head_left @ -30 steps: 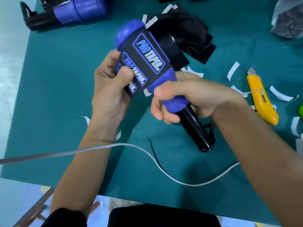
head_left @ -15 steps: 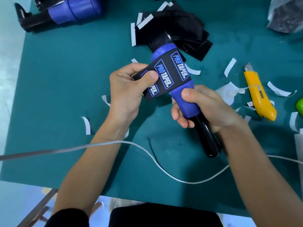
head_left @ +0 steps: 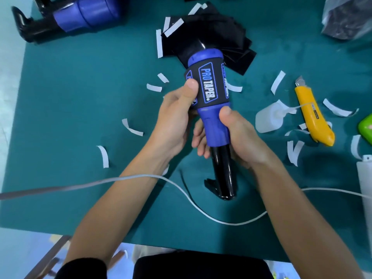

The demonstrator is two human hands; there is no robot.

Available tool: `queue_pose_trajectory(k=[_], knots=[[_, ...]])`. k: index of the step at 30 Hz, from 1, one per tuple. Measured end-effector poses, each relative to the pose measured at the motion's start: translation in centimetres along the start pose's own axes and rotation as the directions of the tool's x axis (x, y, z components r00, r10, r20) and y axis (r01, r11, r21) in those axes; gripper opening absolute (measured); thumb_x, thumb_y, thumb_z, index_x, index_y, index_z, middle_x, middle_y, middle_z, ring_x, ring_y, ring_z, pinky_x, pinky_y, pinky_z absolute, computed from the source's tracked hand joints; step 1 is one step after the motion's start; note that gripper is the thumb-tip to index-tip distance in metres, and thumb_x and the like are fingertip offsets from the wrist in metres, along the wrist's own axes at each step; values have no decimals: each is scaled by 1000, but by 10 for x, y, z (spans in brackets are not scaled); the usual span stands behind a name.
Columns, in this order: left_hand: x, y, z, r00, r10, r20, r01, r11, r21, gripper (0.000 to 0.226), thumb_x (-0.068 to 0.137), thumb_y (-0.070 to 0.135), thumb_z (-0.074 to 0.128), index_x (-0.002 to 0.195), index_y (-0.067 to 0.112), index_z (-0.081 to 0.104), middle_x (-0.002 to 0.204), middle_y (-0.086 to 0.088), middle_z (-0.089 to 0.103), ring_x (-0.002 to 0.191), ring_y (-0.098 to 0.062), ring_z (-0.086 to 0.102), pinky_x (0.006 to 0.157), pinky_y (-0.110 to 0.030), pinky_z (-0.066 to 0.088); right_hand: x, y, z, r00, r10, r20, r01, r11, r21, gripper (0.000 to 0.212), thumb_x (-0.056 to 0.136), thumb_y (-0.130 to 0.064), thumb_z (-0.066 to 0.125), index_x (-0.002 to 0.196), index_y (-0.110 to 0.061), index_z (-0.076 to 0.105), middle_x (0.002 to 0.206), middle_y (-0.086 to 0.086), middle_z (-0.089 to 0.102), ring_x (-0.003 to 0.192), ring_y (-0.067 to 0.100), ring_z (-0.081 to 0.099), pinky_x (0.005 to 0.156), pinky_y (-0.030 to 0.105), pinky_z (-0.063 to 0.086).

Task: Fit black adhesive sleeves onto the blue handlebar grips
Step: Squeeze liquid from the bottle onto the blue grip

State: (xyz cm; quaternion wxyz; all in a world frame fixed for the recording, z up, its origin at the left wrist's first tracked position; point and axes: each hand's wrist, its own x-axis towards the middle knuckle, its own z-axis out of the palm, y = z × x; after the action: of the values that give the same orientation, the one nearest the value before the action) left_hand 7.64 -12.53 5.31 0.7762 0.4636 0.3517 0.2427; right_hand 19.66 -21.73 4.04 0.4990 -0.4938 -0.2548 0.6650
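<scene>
Above the surface [head_left: 80,97], the right grip [head_left: 241,137] clasps the blue handle [head_left: 213,125]; the left grip [head_left: 175,117] curls round the sleeve [head_left: 209,85], thumb pressing. Wrapping seems nearly done; next, its edge likely needs firm smoothing.

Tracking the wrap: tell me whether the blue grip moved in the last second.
Yes. The blue grip has swung its capped end right, toward the yellow knife, and now stands nearly straight, pointing at the black sleeve pile.
</scene>
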Motion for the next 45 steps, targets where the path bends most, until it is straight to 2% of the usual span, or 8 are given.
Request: queue_pose_trajectory(k=[4,7,9,15,20,24,28,45], knots=[[9,28,9,955,278,-104,-276,961,28,24,97,26,63,91,8,76,83,-1,76,74,-18,66,72,-31,54,-11,-18,-9,890,-372,-265,224,861,-457,43,99,-52,53,88,-13,69,73,9,63,66,27,55,64,44,48],[15,55,16,868,487,95,-496,845,200,20,88,12,72,107,9,72,86,3,72,79,-9,60,73,-27,51,-22,-30,-3,828,-487,-279,312,813,-492,16,102,-35,58,113,-31,68,84,1,73,78,26,68,77,50,59],[16,68,20,826,489,281,-563,726,394,35,81,11,83,114,9,72,92,6,69,87,-2,59,78,-26,50,-28,-32,6,810,-481,-335,216,777,-592,13,95,-28,59,104,-31,69,84,-8,75,79,16,70,78,38,57],[12,48,26,868,243,432,-495,375,784,59,75,31,91,127,10,75,99,6,64,90,-16,59,90,-34,50,-62,-17,-2,811,-477,-338,-181,346,-921,27,94,-30,69,72,-14,70,61,3,67,59,31,58,59,35,34],[17,12,12,854,196,482,-516,200,833,49,76,34,92,115,9,77,88,-2,62,84,-24,55,83,-46,50,-87,-12,-7,555,-786,-273,-73,281,-957,16,92,-20,71,107,-16,73,92,-4,73,80,8,57,80,5,37],[10,-22,6,788,320,526,-593,165,788,39,90,36,84,109,3,75,95,-9,70,98,-27,67,88,-44,50,-67,16,-8,719,-668,-190,-15,259,-966,41,92,-1,73,132,-2,64,139,11,63,129,27,51,114,28,37],[5,-41,-7,736,477,480,-577,73,813,53,86,45,86,122,7,76,124,-3,75,126,-20,67,96,-38,53,-55,37,-13,646,-750,-141,1,185,-983,10,95,3,71,104,5,70,129,17,68,123,31,52,107,37,44],[3,-45,-12,820,411,398,-475,103,874,73,79,49,85,140,14,65,138,2,68,127,-17,62,105,-32,40,-40,37,-4,530,-718,-451,83,573,-815,7,94,4,68,88,1,66,140,4,59,127,30,59,105,19,40]])
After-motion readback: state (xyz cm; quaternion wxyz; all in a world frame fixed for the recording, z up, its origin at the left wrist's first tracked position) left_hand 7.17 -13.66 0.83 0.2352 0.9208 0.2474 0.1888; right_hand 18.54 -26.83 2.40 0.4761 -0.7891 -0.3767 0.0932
